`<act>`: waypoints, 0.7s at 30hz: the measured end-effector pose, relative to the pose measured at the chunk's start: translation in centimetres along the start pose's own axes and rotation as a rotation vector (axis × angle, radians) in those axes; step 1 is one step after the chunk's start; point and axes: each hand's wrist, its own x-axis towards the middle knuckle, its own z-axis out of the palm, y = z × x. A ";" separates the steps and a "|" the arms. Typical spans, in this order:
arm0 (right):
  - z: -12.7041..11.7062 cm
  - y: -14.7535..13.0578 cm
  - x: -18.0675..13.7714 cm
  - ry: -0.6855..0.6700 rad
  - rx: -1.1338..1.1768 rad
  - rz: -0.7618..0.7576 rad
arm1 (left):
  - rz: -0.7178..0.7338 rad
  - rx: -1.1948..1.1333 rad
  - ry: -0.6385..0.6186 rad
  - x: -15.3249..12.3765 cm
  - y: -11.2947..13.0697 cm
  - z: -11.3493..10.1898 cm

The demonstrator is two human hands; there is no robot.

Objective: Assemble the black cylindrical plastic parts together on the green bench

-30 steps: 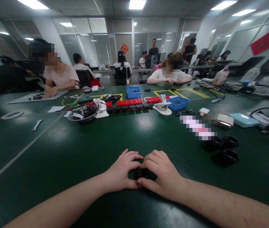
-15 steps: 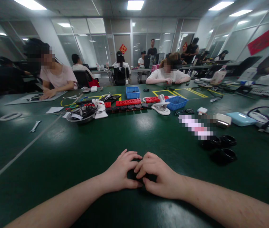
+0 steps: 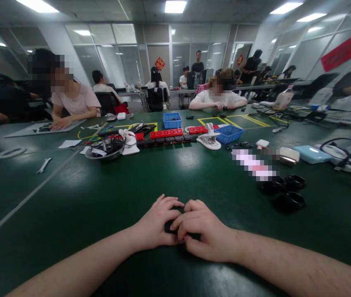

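Observation:
My left hand (image 3: 156, 222) rests near the front of the green table (image 3: 101, 198), its fingers and thumb curled around a small black thing (image 3: 170, 226). My right hand (image 3: 204, 231) meets it from the other side, fingers bent and thumb close to the fingertips, touching the same black thing. Most of that thing is hidden by the fingers and blends into the dark tabletop, so its kind cannot be made out. To the right lie several black ring-shaped parts (image 3: 295, 200).
Beyond my hands stand a metal bowl (image 3: 107, 153) of black parts, a red and black power strip (image 3: 166, 133), a white clip stand (image 3: 208, 138) and blue bins (image 3: 172, 120). A wrench (image 3: 44, 165) lies left. Other people (image 3: 75, 99) sit across the table.
My right hand's fingers have shifted slightly left and down, further over the black thing. My left hand stays almost in place. The view has moved slightly.

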 end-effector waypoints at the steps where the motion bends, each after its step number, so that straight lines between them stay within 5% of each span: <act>1: 0.0 0.0 0.0 -0.006 -0.011 0.000 | -0.001 0.002 -0.004 0.0 0.0 0.0; 12: -0.1 -0.2 -0.4 0.157 -0.015 -0.121 | 0.008 0.010 -0.011 0.1 -0.2 0.1; 16: 0.0 0.2 -0.6 0.226 -0.090 0.017 | 0.016 -0.010 -0.007 0.0 -0.3 0.1; 21: 0.3 0.4 -0.5 0.159 -0.206 0.164 | 0.007 -0.013 -0.014 0.0 -0.4 0.1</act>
